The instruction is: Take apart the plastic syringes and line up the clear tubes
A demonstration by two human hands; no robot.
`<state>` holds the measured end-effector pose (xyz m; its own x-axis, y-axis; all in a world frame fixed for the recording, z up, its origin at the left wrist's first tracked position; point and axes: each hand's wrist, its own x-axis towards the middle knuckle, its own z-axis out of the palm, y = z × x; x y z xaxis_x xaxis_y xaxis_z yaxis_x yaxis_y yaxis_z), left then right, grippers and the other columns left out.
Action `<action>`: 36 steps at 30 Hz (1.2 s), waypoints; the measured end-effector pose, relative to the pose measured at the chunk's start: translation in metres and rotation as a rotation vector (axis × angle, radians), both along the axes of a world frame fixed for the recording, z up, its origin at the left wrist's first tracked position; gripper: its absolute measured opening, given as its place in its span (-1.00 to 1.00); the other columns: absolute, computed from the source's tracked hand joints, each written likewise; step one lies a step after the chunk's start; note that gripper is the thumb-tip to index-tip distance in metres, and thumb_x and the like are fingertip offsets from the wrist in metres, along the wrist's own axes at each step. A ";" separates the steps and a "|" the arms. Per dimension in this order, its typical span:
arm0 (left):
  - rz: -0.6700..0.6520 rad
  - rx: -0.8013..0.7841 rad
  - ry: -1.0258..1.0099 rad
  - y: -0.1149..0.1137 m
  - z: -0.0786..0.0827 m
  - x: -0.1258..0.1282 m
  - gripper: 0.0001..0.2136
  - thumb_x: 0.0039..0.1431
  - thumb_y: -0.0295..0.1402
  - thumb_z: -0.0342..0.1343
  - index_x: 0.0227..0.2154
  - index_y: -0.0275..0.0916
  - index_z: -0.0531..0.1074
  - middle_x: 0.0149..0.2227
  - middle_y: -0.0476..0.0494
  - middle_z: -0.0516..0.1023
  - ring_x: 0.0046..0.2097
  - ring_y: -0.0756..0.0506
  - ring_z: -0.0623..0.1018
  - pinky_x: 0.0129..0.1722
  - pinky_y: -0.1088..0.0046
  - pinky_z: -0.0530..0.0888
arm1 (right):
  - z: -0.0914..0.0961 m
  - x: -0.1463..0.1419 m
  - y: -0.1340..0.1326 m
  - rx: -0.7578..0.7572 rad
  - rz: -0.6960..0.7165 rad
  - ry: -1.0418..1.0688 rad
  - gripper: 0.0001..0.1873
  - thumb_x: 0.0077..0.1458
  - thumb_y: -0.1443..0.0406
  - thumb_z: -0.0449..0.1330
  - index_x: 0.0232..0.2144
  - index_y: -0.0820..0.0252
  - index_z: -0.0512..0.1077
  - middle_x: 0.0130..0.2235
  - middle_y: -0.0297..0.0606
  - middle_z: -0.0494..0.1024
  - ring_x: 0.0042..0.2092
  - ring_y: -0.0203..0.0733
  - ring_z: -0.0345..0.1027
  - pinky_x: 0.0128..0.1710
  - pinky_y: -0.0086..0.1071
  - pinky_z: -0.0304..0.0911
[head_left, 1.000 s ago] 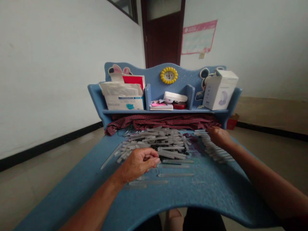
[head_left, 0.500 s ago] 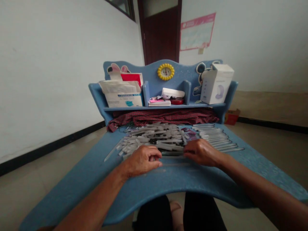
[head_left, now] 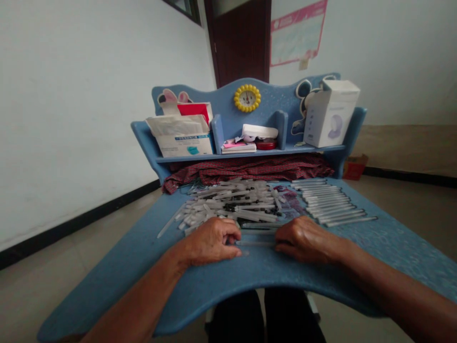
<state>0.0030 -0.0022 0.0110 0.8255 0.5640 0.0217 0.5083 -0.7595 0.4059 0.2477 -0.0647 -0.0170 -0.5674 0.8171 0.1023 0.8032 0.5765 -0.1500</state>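
A clear pen barrel [head_left: 257, 243] lies crosswise just above the desk surface between my two hands. My left hand [head_left: 213, 242] has its fingers curled and thumb forward around the barrel's left end. At the barrel's right end, my right hand [head_left: 303, 239] is closed with fingertips pressed together. Just beyond the hands is a loose pile of translucent pen parts [head_left: 228, 202], with small black pieces among them. To the right, several assembled-looking clear pens [head_left: 332, 205] with dark ends lie side by side in a row.
The blue desk [head_left: 200, 290] has a curved front edge near my legs. Behind the pile lie a checked red cloth [head_left: 250, 169] and a purple plastic wrapper [head_left: 288, 200]. A shelf carries a mask box [head_left: 185, 144], a red tin [head_left: 266, 144] and a white carton [head_left: 332, 114].
My right hand has come down a little toward the desk's front edge, to the right end of the barrel. My left hand stays nearly in place. The camera view has shifted slightly.
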 end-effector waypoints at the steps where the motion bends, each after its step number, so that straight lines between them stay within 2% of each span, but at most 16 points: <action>1: -0.001 0.017 0.008 0.000 0.000 0.000 -0.88 -0.12 -0.42 0.23 -0.46 -0.29 0.45 -0.49 0.04 0.36 -0.44 0.05 0.38 -0.46 0.59 0.29 | -0.001 0.001 0.000 0.007 0.007 0.004 -0.80 0.11 0.29 0.09 -0.51 0.22 0.41 -0.49 -0.28 0.50 -0.46 -0.30 0.32 -0.49 -0.43 -0.03; 6: -0.017 0.199 -0.050 -0.001 -0.004 0.000 -0.85 -0.03 -0.35 0.20 -0.37 -0.30 0.45 -0.41 -0.04 0.41 -0.40 0.01 0.40 -0.41 0.53 0.34 | -0.004 0.003 0.000 0.084 0.040 0.014 -0.76 0.14 0.29 0.05 -0.53 0.23 0.38 -0.51 -0.29 0.48 -0.47 -0.31 0.31 -0.49 -0.42 -0.04; 10: -0.117 0.422 -0.118 -0.005 -0.008 0.003 -0.83 0.07 -0.31 0.12 -0.31 -0.30 0.43 -0.35 -0.14 0.46 -0.28 -0.08 0.43 -0.27 0.39 0.37 | -0.004 -0.004 -0.002 0.200 0.063 0.015 -0.73 0.19 0.30 -0.01 -0.50 0.23 0.36 -0.49 -0.29 0.47 -0.46 -0.32 0.29 -0.47 -0.40 -0.04; 13: -0.173 0.537 -0.076 -0.012 -0.010 0.008 -0.87 0.13 -0.33 0.07 -0.32 -0.27 0.42 -0.37 -0.14 0.47 -0.27 -0.10 0.41 -0.25 0.35 0.34 | -0.008 -0.013 -0.005 0.301 0.103 -0.015 -0.74 0.20 0.32 -0.03 -0.49 0.23 0.35 -0.50 -0.28 0.45 -0.48 -0.31 0.25 -0.47 -0.37 -0.05; 17: -0.163 0.642 0.011 -0.019 -0.014 0.013 -0.90 0.16 -0.39 0.01 -0.40 -0.24 0.40 -0.42 -0.08 0.45 -0.30 -0.10 0.37 -0.31 0.35 0.29 | -0.014 -0.020 -0.004 0.388 0.135 0.031 -0.72 0.21 0.32 -0.04 -0.50 0.24 0.36 -0.50 -0.27 0.44 -0.48 -0.31 0.24 -0.45 -0.37 0.00; 19: -0.140 0.683 0.021 -0.016 -0.015 0.012 -0.87 0.19 -0.40 -0.02 -0.41 -0.23 0.41 -0.45 -0.07 0.44 -0.33 -0.09 0.36 -0.34 0.36 0.29 | -0.016 -0.017 0.000 0.346 0.097 0.102 -0.70 0.21 0.25 -0.03 -0.46 0.24 0.40 -0.49 -0.26 0.47 -0.47 -0.30 0.28 -0.44 -0.39 0.03; 21: -0.088 0.718 0.002 -0.010 -0.016 0.008 -0.85 0.21 -0.41 -0.05 -0.40 -0.24 0.42 -0.45 -0.08 0.44 -0.34 -0.09 0.37 -0.33 0.36 0.30 | -0.015 -0.011 0.007 0.251 -0.008 0.193 -0.68 0.22 0.21 -0.04 -0.40 0.23 0.44 -0.48 -0.26 0.49 -0.45 -0.29 0.33 -0.44 -0.43 0.06; 23: -0.007 0.738 -0.044 0.000 -0.015 0.002 -0.83 0.22 -0.43 -0.06 -0.38 -0.27 0.43 -0.44 -0.11 0.45 -0.35 -0.09 0.38 -0.32 0.37 0.34 | -0.013 -0.004 0.014 0.162 -0.142 0.267 -0.71 0.21 0.23 -0.03 -0.35 0.20 0.46 -0.47 -0.28 0.51 -0.43 -0.30 0.37 -0.44 -0.46 0.09; 25: 0.089 0.756 -0.118 0.010 -0.014 -0.005 -0.84 0.21 -0.42 -0.05 -0.35 -0.29 0.44 -0.42 -0.14 0.48 -0.31 -0.11 0.41 -0.27 0.36 0.37 | -0.012 0.000 0.019 0.101 -0.218 0.268 -0.75 0.18 0.27 0.00 -0.33 0.19 0.47 -0.46 -0.29 0.53 -0.43 -0.30 0.39 -0.43 -0.47 0.09; 28: 0.203 0.754 -0.175 0.018 -0.013 -0.012 -0.87 0.18 -0.43 -0.01 -0.29 -0.29 0.44 -0.36 -0.15 0.52 -0.26 -0.12 0.44 -0.23 0.34 0.40 | -0.012 0.000 0.020 0.061 -0.204 0.127 -0.78 0.14 0.27 0.04 -0.39 0.18 0.48 -0.49 -0.28 0.52 -0.45 -0.27 0.38 -0.46 -0.45 0.04; 31: 0.247 0.716 -0.190 0.019 -0.013 -0.013 -0.85 0.16 -0.44 0.01 -0.24 -0.28 0.44 -0.31 -0.15 0.55 -0.24 -0.14 0.45 -0.22 0.32 0.41 | -0.012 -0.005 0.015 0.081 -0.172 -0.024 -0.76 0.15 0.25 0.04 -0.43 0.19 0.47 -0.52 -0.26 0.51 -0.48 -0.27 0.36 -0.49 -0.42 -0.03; 36: 0.257 0.651 -0.193 0.017 -0.013 -0.012 -0.89 0.14 -0.44 0.03 -0.31 -0.27 0.45 -0.32 -0.13 0.55 -0.23 -0.14 0.47 -0.19 0.31 0.42 | -0.012 -0.009 0.011 0.085 -0.154 -0.034 -0.73 0.17 0.24 0.00 -0.45 0.19 0.44 -0.53 -0.29 0.50 -0.49 -0.31 0.31 -0.49 -0.44 -0.04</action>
